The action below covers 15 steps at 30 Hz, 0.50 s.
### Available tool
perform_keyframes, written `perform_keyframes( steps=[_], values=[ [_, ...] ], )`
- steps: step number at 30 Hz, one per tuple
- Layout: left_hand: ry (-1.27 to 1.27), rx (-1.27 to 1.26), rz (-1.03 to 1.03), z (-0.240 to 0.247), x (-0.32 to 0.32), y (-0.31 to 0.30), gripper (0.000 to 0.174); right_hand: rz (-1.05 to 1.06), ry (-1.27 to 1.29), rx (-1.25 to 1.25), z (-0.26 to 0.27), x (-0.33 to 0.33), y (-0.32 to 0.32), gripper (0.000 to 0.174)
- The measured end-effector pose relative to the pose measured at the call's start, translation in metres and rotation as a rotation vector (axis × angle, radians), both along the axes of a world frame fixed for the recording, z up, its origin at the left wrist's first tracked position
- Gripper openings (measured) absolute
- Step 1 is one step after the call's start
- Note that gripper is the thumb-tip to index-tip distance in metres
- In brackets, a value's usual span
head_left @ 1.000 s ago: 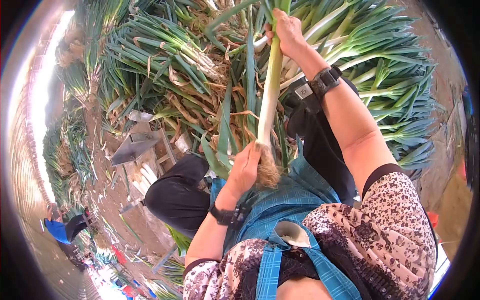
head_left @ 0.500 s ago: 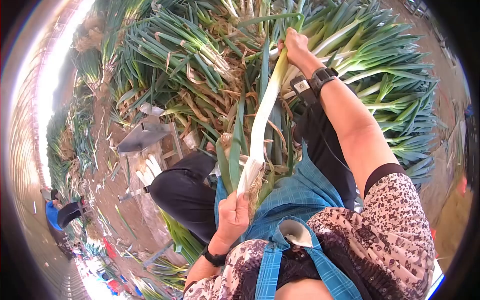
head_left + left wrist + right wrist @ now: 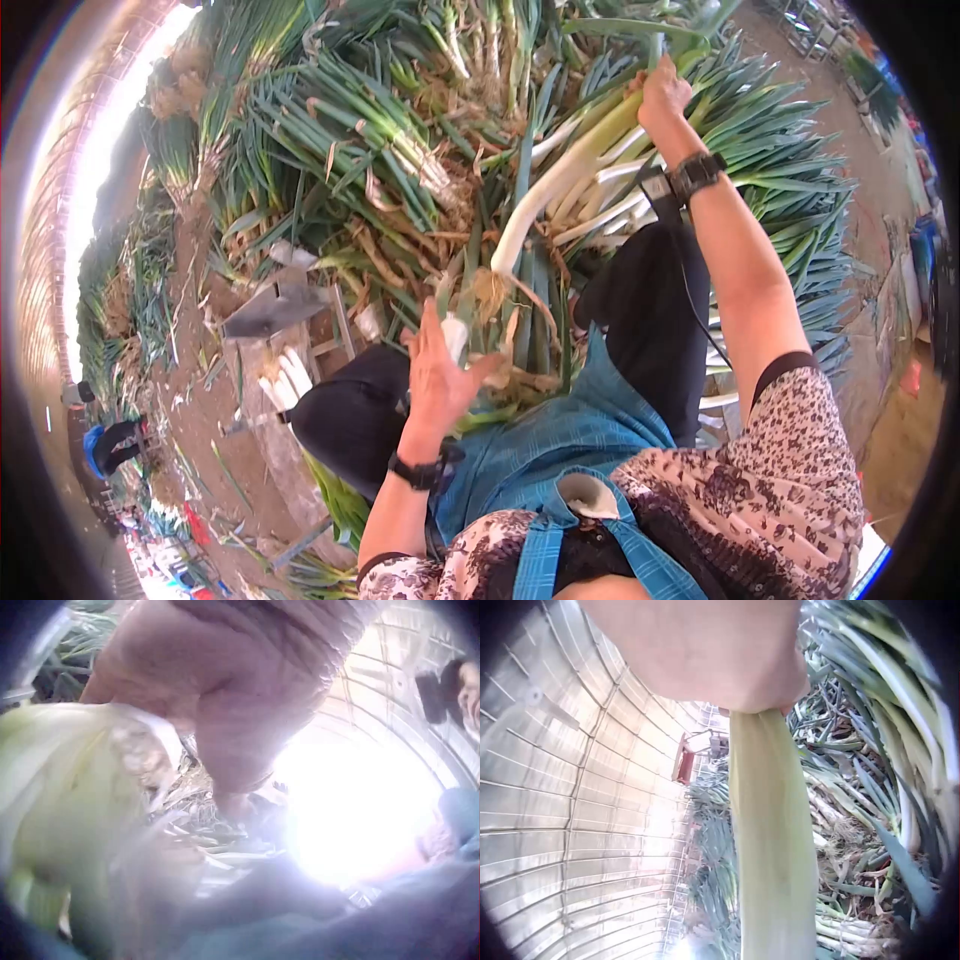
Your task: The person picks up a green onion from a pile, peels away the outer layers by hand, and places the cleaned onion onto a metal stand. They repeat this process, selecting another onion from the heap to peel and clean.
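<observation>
My right hand (image 3: 664, 98) grips a thick leek (image 3: 545, 195) by its upper, greenish part. The white shank slants down to the left and ends in a tuft of roots. In the right wrist view the pale green leek (image 3: 774, 832) runs straight down from the fist. Lower and to the left, my left hand (image 3: 438, 378) has its fingers extended and thumb spread, apart from that leek. A pale leek sheath (image 3: 454, 338) shows beside its fingers. Blurred pale green leaves (image 3: 71, 802) hang close by the hand (image 3: 225, 682) in the left wrist view.
Leeks with white shanks and green tops (image 3: 770, 180) are piled at the right. Rooted, untrimmed leeks (image 3: 400, 150) heap up in front. A metal stand (image 3: 275, 312) and several white leek ends (image 3: 287, 375) lie to the left of my knee. Another person (image 3: 110, 445) is far left.
My right hand has swung the leek up and right, away from the left hand. The left hand has let go of the root end and spread its fingers.
</observation>
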<state>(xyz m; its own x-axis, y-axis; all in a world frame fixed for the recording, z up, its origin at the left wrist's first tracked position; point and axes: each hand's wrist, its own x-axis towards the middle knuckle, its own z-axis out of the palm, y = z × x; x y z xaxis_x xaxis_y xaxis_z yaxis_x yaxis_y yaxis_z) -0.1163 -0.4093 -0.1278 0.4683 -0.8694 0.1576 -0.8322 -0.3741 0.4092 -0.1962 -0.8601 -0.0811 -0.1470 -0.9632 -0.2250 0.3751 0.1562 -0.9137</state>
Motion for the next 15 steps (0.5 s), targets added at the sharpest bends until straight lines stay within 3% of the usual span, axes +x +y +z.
perform_keyframes(
  steps=[2,3,5,6,8,9,10,11,13,15],
  values=[
    [0.109,-0.308,-0.037,-0.017,0.0,-0.048,0.07,-0.04,-0.092,0.005,0.015,-0.012,0.011,0.032],
    [0.101,-0.317,-0.033,-0.031,-0.001,-0.058,0.07,-0.055,-0.092,-0.035,0.02,-0.019,0.01,0.033],
    [0.826,0.332,-0.205,-0.052,0.001,-0.071,0.057,-0.097,-0.052,-0.138,0.023,-0.045,-0.016,0.035],
    [0.825,0.324,-0.194,-0.054,0.005,-0.069,0.057,-0.128,-0.017,-0.204,0.022,-0.062,-0.04,0.037],
    [0.484,0.496,-0.295,-0.059,0.006,-0.056,0.044,-0.068,0.135,-0.195,0.012,-0.104,-0.107,0.044],
    [0.488,0.494,-0.287,-0.06,0.011,-0.045,0.044,-0.123,0.343,-0.196,0.005,-0.122,-0.137,0.048],
    [0.278,0.339,-0.25,-0.058,0.019,-0.033,0.042,-0.177,0.553,-0.2,-0.001,-0.133,-0.16,0.053],
    [0.067,0.183,-0.207,-0.056,0.028,-0.025,0.041,-0.166,0.554,-0.206,-0.012,-0.135,-0.178,0.053],
    [0.086,0.301,-0.2,-0.049,0.043,-0.02,0.04,-0.553,1.656,-0.533,-0.036,-0.108,-0.188,0.061],
    [0.167,0.547,-0.198,-0.044,0.054,-0.031,0.041,-0.045,1.519,-0.628,-0.06,-0.033,-0.144,0.054]
  ],
)
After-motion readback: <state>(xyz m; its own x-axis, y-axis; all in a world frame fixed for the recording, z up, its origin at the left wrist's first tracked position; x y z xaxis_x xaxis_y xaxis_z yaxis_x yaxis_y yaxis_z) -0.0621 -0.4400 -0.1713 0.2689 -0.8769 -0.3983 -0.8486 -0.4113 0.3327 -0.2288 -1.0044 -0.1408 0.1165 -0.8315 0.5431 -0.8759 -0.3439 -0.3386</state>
